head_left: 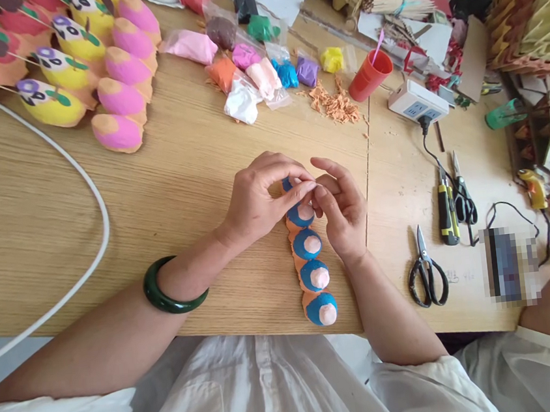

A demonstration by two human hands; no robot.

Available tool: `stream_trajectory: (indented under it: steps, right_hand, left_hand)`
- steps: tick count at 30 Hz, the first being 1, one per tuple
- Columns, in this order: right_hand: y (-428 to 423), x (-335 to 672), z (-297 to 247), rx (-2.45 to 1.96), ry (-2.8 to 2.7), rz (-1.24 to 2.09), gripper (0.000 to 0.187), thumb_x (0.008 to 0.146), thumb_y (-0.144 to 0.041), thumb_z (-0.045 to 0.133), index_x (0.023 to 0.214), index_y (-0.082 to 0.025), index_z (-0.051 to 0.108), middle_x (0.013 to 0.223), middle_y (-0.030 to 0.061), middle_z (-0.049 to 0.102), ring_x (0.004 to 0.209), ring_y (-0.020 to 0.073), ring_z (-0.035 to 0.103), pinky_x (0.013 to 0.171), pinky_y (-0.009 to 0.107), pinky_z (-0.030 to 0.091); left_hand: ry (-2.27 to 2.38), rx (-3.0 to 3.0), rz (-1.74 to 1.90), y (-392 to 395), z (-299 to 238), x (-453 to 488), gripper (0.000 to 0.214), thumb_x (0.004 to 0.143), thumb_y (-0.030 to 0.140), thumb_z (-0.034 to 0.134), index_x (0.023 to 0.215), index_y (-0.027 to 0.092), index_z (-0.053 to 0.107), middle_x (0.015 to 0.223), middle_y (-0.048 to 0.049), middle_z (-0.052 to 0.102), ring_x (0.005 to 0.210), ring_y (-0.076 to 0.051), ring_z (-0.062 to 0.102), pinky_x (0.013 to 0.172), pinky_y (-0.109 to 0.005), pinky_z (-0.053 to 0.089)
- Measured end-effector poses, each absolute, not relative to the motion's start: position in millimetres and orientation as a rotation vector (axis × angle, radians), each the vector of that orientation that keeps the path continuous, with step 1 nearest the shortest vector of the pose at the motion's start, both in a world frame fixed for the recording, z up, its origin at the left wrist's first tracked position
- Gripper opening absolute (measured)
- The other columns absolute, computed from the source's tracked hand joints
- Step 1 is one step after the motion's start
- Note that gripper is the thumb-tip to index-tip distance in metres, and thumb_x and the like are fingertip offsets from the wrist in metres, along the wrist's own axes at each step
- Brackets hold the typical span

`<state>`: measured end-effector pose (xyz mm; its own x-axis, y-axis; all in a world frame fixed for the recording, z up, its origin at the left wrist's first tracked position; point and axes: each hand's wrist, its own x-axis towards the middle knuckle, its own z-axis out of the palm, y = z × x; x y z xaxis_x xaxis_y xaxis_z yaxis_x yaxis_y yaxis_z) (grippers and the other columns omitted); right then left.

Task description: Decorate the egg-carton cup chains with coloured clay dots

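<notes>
Near the tabletop's point(178, 177) front edge lies the cup strip point(309, 249). The left hand point(257, 201) and right hand point(343, 215) pinch their fingers together on its far cup. It looks light and crushable, with soft tips, so it is best gripped by the rims.

At your craft table point(34, 211), no label, brand or number is legible; faint marks point(452, 276) beside the near-right scissors point(426, 275) are too small to read.

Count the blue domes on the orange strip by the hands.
5. Four blue domes run up the orange strip from the table edge: first, second, third, fourth. A fifth peeks out under the left hand, which may hide more.
</notes>
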<state>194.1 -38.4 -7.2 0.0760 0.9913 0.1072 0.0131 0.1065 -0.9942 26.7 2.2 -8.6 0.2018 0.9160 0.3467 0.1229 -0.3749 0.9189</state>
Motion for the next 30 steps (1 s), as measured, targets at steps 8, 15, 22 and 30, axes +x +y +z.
stream_trajectory:
  steps: [8, 15, 22, 30]
  right_hand:
    - [-24, 199, -16, -1.207, -0.907, 1.037, 0.015, 0.092, -0.043, 0.078, 0.100, -0.030, 0.077, 0.075, -0.0037, 0.050, 0.063, 0.0133, 0.045, 0.052, 0.027, 0.044]
    - [-37, 195, -8, -1.219, -1.227, 0.856, 0.026, 0.093, -0.051, 0.084, 0.111, -0.033, 0.082, 0.076, -0.0029, 0.050, 0.068, 0.0154, 0.046, 0.068, 0.034, 0.051]
    - [-41, 192, -7, -1.252, -1.409, 0.621, 0.014, 0.099, -0.044, 0.079, 0.099, -0.030, 0.083, 0.077, -0.0013, 0.057, 0.067, 0.0160, 0.048, 0.063, 0.035, 0.046]
    - [-19, 202, -31, -1.350, -0.948, 0.829, 0.031, 0.089, -0.054, 0.085, 0.089, -0.025, 0.074, 0.083, -0.0041, 0.066, 0.067, 0.0103, 0.056, 0.064, 0.027, 0.049]
  left_hand:
    - [1.004, 1.241, 1.233, -2, -6, 29, 0.030, 0.095, 0.051, 0.083, 0.086, 0.023, 0.083, 0.092, -0.0027, 0.081, 0.090, -0.021, 0.076, 0.091, -0.037, 0.061]
    - [1.031, 1.328, 1.228, -3, -5, 29, 0.035, 0.095, 0.059, 0.081, 0.083, 0.025, 0.085, 0.091, -0.0028, 0.083, 0.093, -0.022, 0.076, 0.093, -0.039, 0.062]
    - [0.973, 1.518, 1.217, -4, -4, 30, 0.038, 0.101, 0.057, 0.073, 0.081, 0.027, 0.084, 0.094, -0.0033, 0.085, 0.096, -0.023, 0.075, 0.098, -0.040, 0.060]
    - [1.416, 1.752, 1.042, 8, -17, 17, 0.043, 0.103, 0.052, 0.064, 0.123, 0.018, 0.083, 0.123, -0.0106, 0.082, 0.094, -0.020, 0.076, 0.086, -0.032, 0.061]
